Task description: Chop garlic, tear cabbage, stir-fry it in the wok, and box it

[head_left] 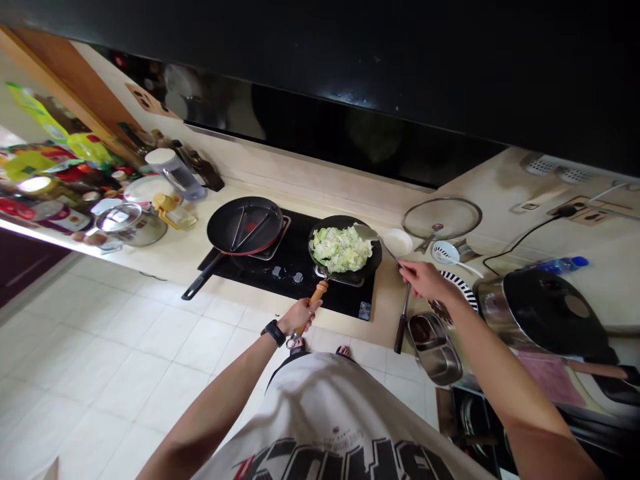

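Note:
Chopped pale-green cabbage [341, 249] fills much of a dark wok [374, 261] on the right burner of the black stove [250, 277]. My left hand [300, 316] is closed around the wok's wooden handle [319, 291]. In my right hand [425, 280] is the long handle of a metal spatula [367, 233], gripped with fingers wrapped round it. The spatula's blade lies at the upper right edge of the cabbage, partly over the wok's rim. How deep the blade reaches into the cabbage cannot be seen.
A black frying pan [245, 223] with chopsticks across it sits on the left burner. A glass lid [443, 219], a white bowl [398, 243], a steel divided tray [435, 350] and a large black-lidded cooker [545, 310] stand right. Bottles and a steel pot [131, 225] crowd the left counter.

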### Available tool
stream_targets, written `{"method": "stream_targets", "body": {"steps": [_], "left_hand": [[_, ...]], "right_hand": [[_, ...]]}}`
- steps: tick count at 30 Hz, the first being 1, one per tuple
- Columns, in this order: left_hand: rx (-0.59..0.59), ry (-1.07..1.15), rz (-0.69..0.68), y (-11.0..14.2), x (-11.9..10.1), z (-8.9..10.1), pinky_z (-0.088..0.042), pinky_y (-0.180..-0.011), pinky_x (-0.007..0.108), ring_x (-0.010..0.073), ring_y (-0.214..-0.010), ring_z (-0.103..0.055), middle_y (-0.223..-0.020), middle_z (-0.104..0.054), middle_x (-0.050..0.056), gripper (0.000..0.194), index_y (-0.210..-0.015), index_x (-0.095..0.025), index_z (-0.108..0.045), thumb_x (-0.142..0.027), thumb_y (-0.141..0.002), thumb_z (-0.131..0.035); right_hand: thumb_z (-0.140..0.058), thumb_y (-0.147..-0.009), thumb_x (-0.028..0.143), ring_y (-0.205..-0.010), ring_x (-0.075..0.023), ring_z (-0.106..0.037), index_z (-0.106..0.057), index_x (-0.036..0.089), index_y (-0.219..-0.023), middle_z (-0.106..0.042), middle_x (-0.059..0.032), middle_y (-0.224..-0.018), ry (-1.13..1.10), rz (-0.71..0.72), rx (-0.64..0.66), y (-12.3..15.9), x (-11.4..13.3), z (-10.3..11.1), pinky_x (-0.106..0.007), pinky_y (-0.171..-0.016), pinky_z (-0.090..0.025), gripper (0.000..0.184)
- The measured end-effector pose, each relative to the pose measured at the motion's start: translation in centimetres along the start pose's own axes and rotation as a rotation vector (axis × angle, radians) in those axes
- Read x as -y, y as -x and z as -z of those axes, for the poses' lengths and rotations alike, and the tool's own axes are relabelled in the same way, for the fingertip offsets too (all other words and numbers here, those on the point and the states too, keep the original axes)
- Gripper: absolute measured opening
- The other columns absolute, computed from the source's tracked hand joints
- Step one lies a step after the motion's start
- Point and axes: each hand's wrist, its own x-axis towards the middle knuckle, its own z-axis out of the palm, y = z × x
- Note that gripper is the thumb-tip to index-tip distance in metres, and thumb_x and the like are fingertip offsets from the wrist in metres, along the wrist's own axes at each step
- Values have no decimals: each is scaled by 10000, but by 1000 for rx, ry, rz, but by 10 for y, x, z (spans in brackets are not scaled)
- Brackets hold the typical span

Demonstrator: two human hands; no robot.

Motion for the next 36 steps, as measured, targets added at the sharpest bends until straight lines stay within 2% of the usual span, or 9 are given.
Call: {"method": "stream_targets", "body": {"steps": [4, 8, 12, 16, 21, 27, 30, 33, 36], "left_hand": [[12, -31, -2, 0, -3, 8, -334, -364, 208, 74, -374, -410, -565, -472, -89, 397, -902, -212, -456, -575, -914, -615], [48, -58, 0, 0, -4, 13, -330, -363, 209, 77, -380, -410, -564, -459, -93, 401, -892, -217, -449, -586, -909, -606], [65, -61, 32, -2, -6, 16, -342, -361, 211, 78, -376, -417, -570, -477, -91, 399, -894, -221, -439, -583, -903, -608], [41, -57, 45, 1, -11, 19, -342, -360, 208, 71, -372, -415, -585, -497, -85, 402, -895, -218, -448, -574, -883, -636], [56, -36, 13, 12, -18, 19, -331, -366, 201, 70, -382, -418, -574, -480, -83, 448, -858, -214, -455, -614, -848, -657], [36, 5, -6, 18, -18, 7, -328, -371, 199, 67, -395, -408, -578, -465, -85, 482, -836, -221, -434, -634, -828, -682], [17, 29, 3, 17, -14, -2, -329, -372, 201, 66, -396, -404, -583, -467, -86, 475, -844, -223, -431, -631, -840, -673], [-6, 51, 12, 14, -9, -11, -339, -382, 202, 68, -401, -416, -590, -472, -87, 465, -876, -218, -442, -625, -853, -666], [-4, 58, -10, 12, -6, -18, -351, -387, 198, 66, -401, -423, -592, -473, -85, 441, -899, -212, -448, -602, -880, -652]], "right_hand": [[-433, -1031, 280, -435, -76, -573, -577, 131, -1340, -720, -62, -888, -201, -104, -7, -76, -17, -17, -166, -391, -398, 372], [-511, -1016, 332, -461, -66, -558, -633, 130, -1082, -685, -31, -756, -347, -175, 300, -135, -29, -22, -143, -411, -411, 244], [-655, -926, 401, -422, -31, -462, -650, 154, -1055, -669, -1, -744, -458, -190, 577, -173, -24, -7, -128, -370, -327, 279], [-681, -890, 460, -408, -19, -410, -666, 149, -991, -661, 6, -756, -429, -97, 703, -183, -2, -2, -139, -359, -287, 328], [-551, -971, 434, -434, -65, -519, -659, 152, -1154, -680, -8, -748, -156, 31, 556, -125, 23, -20, -166, -400, -370, 353], [-372, -1040, 270, -852, -215, -721, -541, 108, -1464, -757, -151, -979, 379, 263, 136, -4, 19, -85, -261, -704, -517, 484], [-342, -1050, 253, -927, -236, -712, -441, 104, -1550, -733, -181, -1087, 580, 228, 74, 35, 9, -111, -293, -769, -511, 531], [-313, -1059, 258, -882, -230, -710, -424, 134, -1568, -721, -168, -1099, 644, 173, 69, 59, 1, -108, -295, -735, -501, 535], [-334, -1053, 255, -890, -223, -707, -485, 165, -1534, -732, -142, -1060, 612, 186, 39, 75, -1, -77, -283, -754, -489, 512]]}}
